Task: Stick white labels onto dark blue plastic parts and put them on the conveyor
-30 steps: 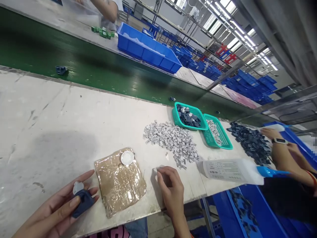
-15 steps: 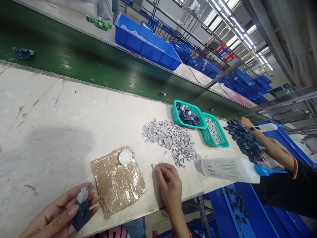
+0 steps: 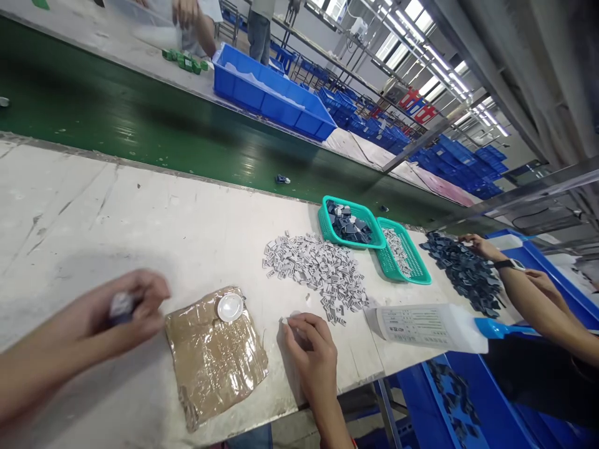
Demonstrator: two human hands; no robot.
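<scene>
My left hand (image 3: pixel 135 308) is blurred and raised over the white worktable (image 3: pixel 140 218), closed around a small dark blue part with a pale clip (image 3: pixel 120 307). Just right of it lies a brown taped pad (image 3: pixel 213 352) carrying a white round cap (image 3: pixel 230 307). My right hand (image 3: pixel 309 350) rests on the table near the front edge, its fingertips pinching a tiny grey piece (image 3: pixel 283 320). A heap of small grey clips (image 3: pixel 318 268) spreads just beyond that hand.
Two teal baskets (image 3: pixel 333 237) (image 3: pixel 416 274) hold dark and grey parts. A white glue bottle (image 3: pixel 425 325) lies on its side. A co-worker's arms (image 3: pixel 519 284) reach into a pile of dark parts (image 3: pixel 463 271). A green conveyor (image 3: pixel 163 131) carries a dark part (image 3: pixel 281 179); a blue bin (image 3: pixel 271 100) sits beyond.
My left hand has lifted from the near edge and moved forward with the dark part, now blurred. The right hand stays put. Parts on the conveyor have drifted left.
</scene>
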